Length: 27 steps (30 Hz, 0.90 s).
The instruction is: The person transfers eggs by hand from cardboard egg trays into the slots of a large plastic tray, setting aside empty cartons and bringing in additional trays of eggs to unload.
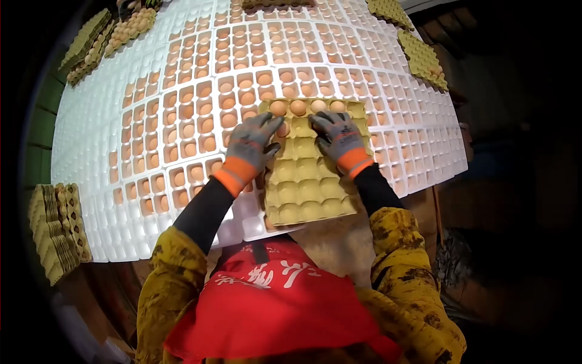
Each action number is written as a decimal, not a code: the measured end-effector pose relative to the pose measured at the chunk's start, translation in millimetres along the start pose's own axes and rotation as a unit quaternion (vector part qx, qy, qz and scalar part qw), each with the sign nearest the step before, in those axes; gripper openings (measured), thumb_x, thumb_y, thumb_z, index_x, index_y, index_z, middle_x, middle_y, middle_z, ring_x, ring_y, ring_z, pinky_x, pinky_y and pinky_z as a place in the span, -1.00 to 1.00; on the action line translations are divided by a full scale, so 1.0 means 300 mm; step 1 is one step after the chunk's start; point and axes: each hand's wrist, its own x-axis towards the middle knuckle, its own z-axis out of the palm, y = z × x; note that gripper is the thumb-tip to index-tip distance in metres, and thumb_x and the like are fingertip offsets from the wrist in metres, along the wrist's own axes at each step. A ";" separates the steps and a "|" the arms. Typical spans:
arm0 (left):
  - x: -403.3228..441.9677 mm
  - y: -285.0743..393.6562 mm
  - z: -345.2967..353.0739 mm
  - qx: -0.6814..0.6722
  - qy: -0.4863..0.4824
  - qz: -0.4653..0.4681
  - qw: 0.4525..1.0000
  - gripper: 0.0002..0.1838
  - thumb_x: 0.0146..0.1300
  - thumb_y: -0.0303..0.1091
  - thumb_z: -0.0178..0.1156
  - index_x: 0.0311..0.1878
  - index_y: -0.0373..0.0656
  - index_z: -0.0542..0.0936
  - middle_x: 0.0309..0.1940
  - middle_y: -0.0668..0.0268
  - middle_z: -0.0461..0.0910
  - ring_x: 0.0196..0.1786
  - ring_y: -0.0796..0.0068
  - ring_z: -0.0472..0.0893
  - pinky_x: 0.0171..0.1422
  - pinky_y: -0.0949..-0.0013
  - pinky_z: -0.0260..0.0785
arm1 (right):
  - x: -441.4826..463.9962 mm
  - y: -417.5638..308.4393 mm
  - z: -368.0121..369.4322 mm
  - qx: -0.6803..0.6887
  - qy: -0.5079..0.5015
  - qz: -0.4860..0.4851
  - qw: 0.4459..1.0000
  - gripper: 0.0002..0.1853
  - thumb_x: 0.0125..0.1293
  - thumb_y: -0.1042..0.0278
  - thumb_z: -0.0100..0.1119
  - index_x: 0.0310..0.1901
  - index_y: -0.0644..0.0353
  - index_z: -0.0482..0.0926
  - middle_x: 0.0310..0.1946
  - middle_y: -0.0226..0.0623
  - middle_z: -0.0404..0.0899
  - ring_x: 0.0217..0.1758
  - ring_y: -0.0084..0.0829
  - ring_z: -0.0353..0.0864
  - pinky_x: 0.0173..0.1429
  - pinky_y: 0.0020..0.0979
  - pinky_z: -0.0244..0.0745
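A yellowish carton egg tray [309, 182] lies tilted over the white foam trays in front of me; its near cups hold no eggs. Several brown eggs [297, 108] sit along its far edge. My left hand [253, 141], in a grey glove with an orange cuff, is at the tray's left side, its fingers curled round an egg [282, 129]. On the right, my right hand [337, 134], gloved alike, has its fingers bent over the cups just below the far row. Whether those fingers hold an egg is hidden.
White foam trays [109, 218] cover the wide table, many filled with brown eggs. Carton trays are stacked at the left edge [51, 233], the far left [88, 45] and the far right [422, 59]. A person's hand [126, 7] shows at the top left.
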 end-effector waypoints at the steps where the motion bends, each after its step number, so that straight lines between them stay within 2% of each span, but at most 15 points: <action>1: 0.051 0.023 0.032 0.055 -0.072 -0.004 0.996 -0.40 0.09 -0.28 0.48 0.24 -0.01 0.57 0.10 0.13 0.58 0.20 0.03 0.54 0.28 0.08 0.42 | 0.002 0.017 -0.004 0.047 0.016 0.007 0.999 -0.47 0.22 0.28 0.31 0.26 -0.06 0.54 0.13 -0.21 0.58 0.15 -0.07 0.54 0.36 -0.13 0.40; 4: 0.103 0.037 0.038 0.030 -0.064 -0.019 0.997 -0.45 0.07 -0.31 0.48 0.19 0.00 0.58 0.01 0.14 0.59 0.09 0.03 0.59 0.17 0.09 0.47 | -0.020 0.076 -0.024 0.317 0.046 0.104 0.942 -0.49 0.25 0.27 0.31 0.25 0.03 0.53 0.00 -0.26 0.61 -0.02 -0.21 0.63 0.16 -0.25 0.56; 6: 0.072 -0.011 0.048 -0.210 -0.018 -0.114 0.971 -0.51 0.17 -0.34 0.40 0.19 -0.11 0.57 0.01 0.25 0.62 0.02 0.21 0.67 0.15 0.20 0.54 | -0.069 0.126 -0.069 0.604 0.058 0.288 0.741 -0.52 0.35 0.22 0.23 0.26 0.19 0.50 -0.02 -0.32 0.59 0.01 -0.38 0.64 0.08 -0.35 0.61; 8: 0.054 -0.057 0.008 -0.522 0.044 -0.242 0.817 -0.60 0.29 -0.37 0.24 0.19 -0.25 0.55 0.08 0.31 0.58 0.11 0.36 0.64 0.25 0.24 0.53 | -0.095 0.225 -0.067 0.782 0.129 0.278 0.543 -0.52 0.38 0.23 0.17 0.27 0.25 0.48 0.03 -0.28 0.59 0.06 -0.41 0.62 0.11 -0.37 0.60; 9: 0.045 -0.085 0.018 -0.631 0.106 -0.269 0.720 -0.59 0.32 -0.36 0.17 0.22 -0.25 0.54 0.13 0.23 0.54 0.15 0.32 0.61 0.24 0.25 0.53 | -0.097 0.280 -0.050 0.787 0.115 0.234 0.559 -0.54 0.40 0.26 0.15 0.27 0.25 0.48 0.08 -0.29 0.56 0.12 -0.44 0.59 0.15 -0.37 0.60; 11: 0.064 -0.096 0.010 -0.658 0.119 -0.203 0.715 -0.58 0.33 -0.34 0.17 0.24 -0.22 0.53 0.17 0.22 0.51 0.19 0.36 0.58 0.23 0.24 0.53 | -0.016 0.299 -0.110 0.602 -0.025 0.301 0.739 -0.52 0.35 0.30 0.17 0.29 0.17 0.48 0.14 -0.21 0.54 0.18 -0.32 0.59 0.24 -0.28 0.58; 13: 0.164 0.030 -0.029 -0.390 0.079 -0.285 0.872 -0.48 0.25 -0.29 0.29 0.28 -0.11 0.50 0.12 0.28 0.55 0.13 0.32 0.60 0.14 0.24 0.55 | 0.049 0.281 -0.069 0.251 0.049 0.069 0.964 -0.50 0.26 0.31 0.23 0.27 0.06 0.53 0.18 -0.17 0.54 0.21 -0.18 0.59 0.22 -0.21 0.56; 14: 0.188 0.034 -0.005 -0.150 0.038 -0.182 0.971 -0.51 0.23 -0.27 0.32 0.25 -0.06 0.53 0.12 0.27 0.56 0.13 0.26 0.61 0.13 0.20 0.55 | 0.079 0.260 -0.048 0.141 0.033 0.047 0.988 -0.49 0.16 0.28 0.29 0.21 -0.01 0.60 0.19 -0.19 0.55 0.24 -0.05 0.54 0.24 -0.15 0.52; 16: 0.241 0.025 0.042 0.174 -0.119 -0.076 0.975 -0.56 0.17 -0.25 0.38 0.14 0.06 0.60 0.12 0.26 0.56 0.15 0.12 0.61 0.13 0.13 0.54 | 0.100 0.262 -0.045 0.100 -0.023 0.045 0.994 -0.48 0.15 0.26 0.31 0.21 0.00 0.60 0.16 -0.22 0.58 0.20 -0.04 0.57 0.21 -0.13 0.53; 19: 0.249 -0.004 0.024 0.109 -0.074 -0.108 0.985 -0.46 0.13 -0.36 0.41 0.23 0.04 0.59 0.13 0.28 0.62 0.06 0.20 0.65 0.12 0.23 0.54 | 0.074 0.284 -0.050 0.343 0.092 0.065 0.932 -0.48 0.32 0.31 0.16 0.32 0.14 0.48 -0.03 -0.21 0.62 -0.08 -0.31 0.68 -0.06 -0.31 0.61; 21: 0.241 -0.021 -0.035 -0.288 -0.050 -0.298 0.909 -0.53 0.31 -0.28 0.24 0.29 -0.05 0.55 0.03 0.35 0.67 0.05 0.34 0.69 0.10 0.29 0.55 | 0.034 0.337 -0.116 0.734 0.010 0.251 0.631 -0.54 0.39 0.34 0.10 0.30 0.23 0.49 -0.08 -0.24 0.59 -0.15 -0.48 0.64 -0.21 -0.46 0.60; 23: 0.216 -0.088 -0.042 -0.621 0.043 -0.278 0.731 -0.53 0.37 -0.25 0.21 0.31 -0.16 0.53 0.00 0.35 0.65 -0.04 0.42 0.69 -0.01 0.34 0.57 | 0.033 0.318 -0.147 0.761 0.043 0.216 0.610 -0.55 0.40 0.36 0.11 0.30 0.27 0.48 -0.10 -0.25 0.57 -0.21 -0.52 0.62 -0.29 -0.49 0.60; 24: 0.224 -0.027 -0.055 -0.682 0.117 -0.268 0.671 -0.52 0.40 -0.23 0.18 0.33 -0.17 0.51 -0.02 0.29 0.65 -0.12 0.45 0.67 -0.03 0.35 0.57 | 0.053 0.332 -0.129 0.729 0.000 0.217 0.649 -0.55 0.40 0.31 0.17 0.28 0.21 0.50 -0.09 -0.25 0.58 -0.19 -0.54 0.62 -0.29 -0.49 0.61; 25: 0.231 -0.035 -0.052 -0.659 0.092 -0.268 0.697 -0.51 0.39 -0.23 0.20 0.34 -0.17 0.51 0.00 0.29 0.64 -0.13 0.45 0.66 -0.02 0.34 0.57 | 0.085 0.328 -0.132 0.609 -0.072 0.209 0.762 -0.51 0.34 0.20 0.30 0.28 0.09 0.53 0.01 -0.23 0.57 -0.07 -0.44 0.67 -0.14 -0.40 0.66; 27: 0.266 -0.068 -0.039 -0.611 0.043 -0.267 0.744 -0.49 0.39 -0.24 0.24 0.36 -0.18 0.50 0.05 0.29 0.62 -0.15 0.44 0.64 0.00 0.31 0.57 | 0.128 0.282 -0.076 0.281 0.028 -0.008 0.959 -0.42 0.21 0.07 0.44 0.26 -0.04 0.56 0.19 -0.19 0.52 0.10 -0.29 0.67 0.09 -0.27 0.64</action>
